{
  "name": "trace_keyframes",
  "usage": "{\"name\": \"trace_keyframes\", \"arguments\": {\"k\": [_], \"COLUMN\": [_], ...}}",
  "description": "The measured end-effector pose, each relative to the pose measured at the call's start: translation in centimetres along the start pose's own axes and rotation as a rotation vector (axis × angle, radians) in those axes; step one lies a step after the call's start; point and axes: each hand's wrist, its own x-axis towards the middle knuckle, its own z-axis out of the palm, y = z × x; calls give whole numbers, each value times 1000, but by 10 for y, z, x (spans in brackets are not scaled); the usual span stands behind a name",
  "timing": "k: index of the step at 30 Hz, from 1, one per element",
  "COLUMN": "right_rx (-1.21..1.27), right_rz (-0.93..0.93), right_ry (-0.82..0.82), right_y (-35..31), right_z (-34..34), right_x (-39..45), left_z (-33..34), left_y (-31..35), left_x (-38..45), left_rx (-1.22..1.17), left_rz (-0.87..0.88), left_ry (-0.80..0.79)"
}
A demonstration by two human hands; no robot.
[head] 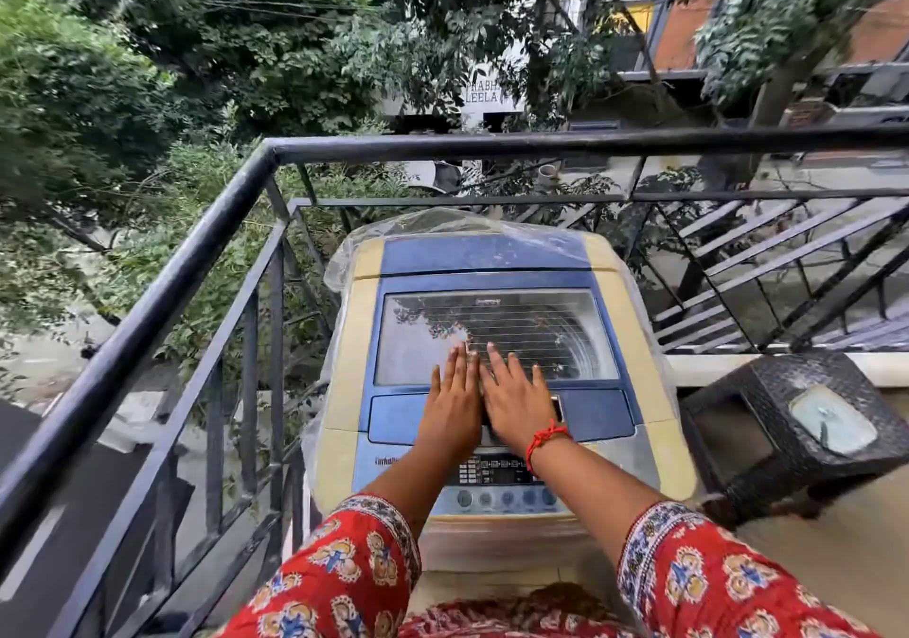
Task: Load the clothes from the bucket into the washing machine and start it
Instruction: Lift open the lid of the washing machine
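A top-loading washing machine point(492, 263), yellow with a blue top, stands in front of me in a balcony corner. Its glass lid point(536, 322) is down. My left hand point(451, 403) and my right hand point(516, 399) lie flat side by side on the front part of the lid, fingers stretched out, holding nothing. A red thread is tied around my right wrist. The control panel point(497, 477) with its row of round buttons sits just below my wrists. Clear plastic sheeting point(433, 224) is bunched behind and beside the machine. No bucket or clothes are in view.
A black metal railing point(162, 288) runs along the left and behind the machine, with trees and a street beyond. A dark woven stool point(787, 435) with a pale pad on top stands on the floor to the right.
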Motion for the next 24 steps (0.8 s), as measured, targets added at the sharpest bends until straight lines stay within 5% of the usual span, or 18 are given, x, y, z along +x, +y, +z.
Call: {"name": "trace_keyframes", "arguments": {"k": [7,18,24], "right_rx": [77,290,317], "right_rz": [69,77,93], "right_ry": [69,-73,17], "right_y": [1,9,13], "right_z": [14,1,-29], "right_x": [-18,-30,-32], "left_z": [14,-5,-29], "left_y": [5,6,9], "left_x": [-12,-17,-17], "left_rx": [-27,-44,-33], "left_rz": [-4,20,24], "left_ry": [162,-38,90]}}
